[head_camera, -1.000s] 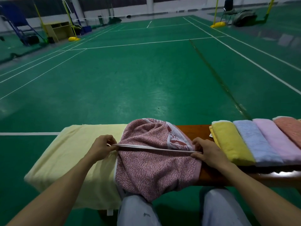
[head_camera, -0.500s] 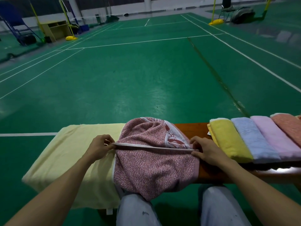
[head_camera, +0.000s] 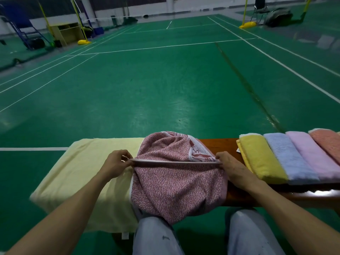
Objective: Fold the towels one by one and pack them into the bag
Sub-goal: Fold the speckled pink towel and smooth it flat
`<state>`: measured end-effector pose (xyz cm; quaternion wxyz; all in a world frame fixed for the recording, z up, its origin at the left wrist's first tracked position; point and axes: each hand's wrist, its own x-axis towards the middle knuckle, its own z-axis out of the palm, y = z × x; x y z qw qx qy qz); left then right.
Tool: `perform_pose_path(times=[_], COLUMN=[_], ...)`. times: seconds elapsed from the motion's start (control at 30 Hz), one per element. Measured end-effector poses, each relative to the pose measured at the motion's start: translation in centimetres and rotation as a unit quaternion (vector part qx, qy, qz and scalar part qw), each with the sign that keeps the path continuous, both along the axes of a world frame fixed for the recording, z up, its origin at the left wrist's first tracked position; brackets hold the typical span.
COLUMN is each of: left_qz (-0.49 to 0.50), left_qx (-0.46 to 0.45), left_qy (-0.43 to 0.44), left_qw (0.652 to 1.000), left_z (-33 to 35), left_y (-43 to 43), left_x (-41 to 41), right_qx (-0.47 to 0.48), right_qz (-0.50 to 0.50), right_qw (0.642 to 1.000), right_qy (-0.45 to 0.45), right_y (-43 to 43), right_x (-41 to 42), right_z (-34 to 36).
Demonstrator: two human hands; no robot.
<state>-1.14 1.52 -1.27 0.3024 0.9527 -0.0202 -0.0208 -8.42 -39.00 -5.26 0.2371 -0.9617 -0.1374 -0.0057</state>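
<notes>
L hand (head_camera: 117,163) and R hand (head_camera: 231,166) pull a pink towel (head_camera: 176,184) taut by its hem (head_camera: 174,162) on a table (head_camera: 219,146).

The pink towel lies mid-table, its near part hanging over the person's knees. It looks soft, light and floppy, so it's prob. best gripped at the hem corners, as here. Each hand pinches one end of the white hem w/ curled fingers, so the hem runs straight btw them. A pale yellow towel (head_camera: 82,172) is spread at left. A row of folded towels (head_camera: 287,155) sits at right. No bag in view.

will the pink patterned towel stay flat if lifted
Probably floppy: the pink patterned towel wrinkles and droops off the bench. Its hem looks straight only where left hand and right hand pull it, so likely sags elsewhere.
</notes>
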Motion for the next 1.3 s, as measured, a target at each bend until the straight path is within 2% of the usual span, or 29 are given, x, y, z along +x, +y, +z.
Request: perform_pose_path(times=[0.13, 0.27, 0.4, 0.5, 0.73, 1.3], left_qz=[0.002, 0.001, 0.008, 0.011, 0.013, 0.014], left_qx=[-0.004, -0.004, -0.004, -0.004, -0.005, -0.021], left_qy=[0.009, 0.01, 0.014, 0.016, 0.02, 0.014], left_qw=[1.0, 1.0, 1.0, 1.0, 1.0, 1.0], left_z=[-0.3, -0.3, -0.3, -0.2, -0.2, -0.1], left_y=[-0.1, -0.1, -0.2, -0.3, -0.2, 0.1], left_x=[-0.2, -0.2, -0.2, -0.1, -0.1, -0.4], right_qx=[-0.022, -0.04, 0.07, 0.128, 0.187, 0.117], right_qz=[0.013, -0.019, -0.074, -0.105, -0.135, -0.15], right_qw=[0.999, 0.997, 0.995, 0.986, 0.973, 0.981], right_qy=[-0.042, -0.069, -0.018, -0.013, 0.022, 0.038], right_y=[0.1, 0.4, 0.8, 0.8, 0.6, 0.1], right_x=[-0.2, -0.3, 0.1, 0.5, 0.5, 0.1], right_z=[0.0, -0.1, 0.6, 0.7, 0.9, 1.0])
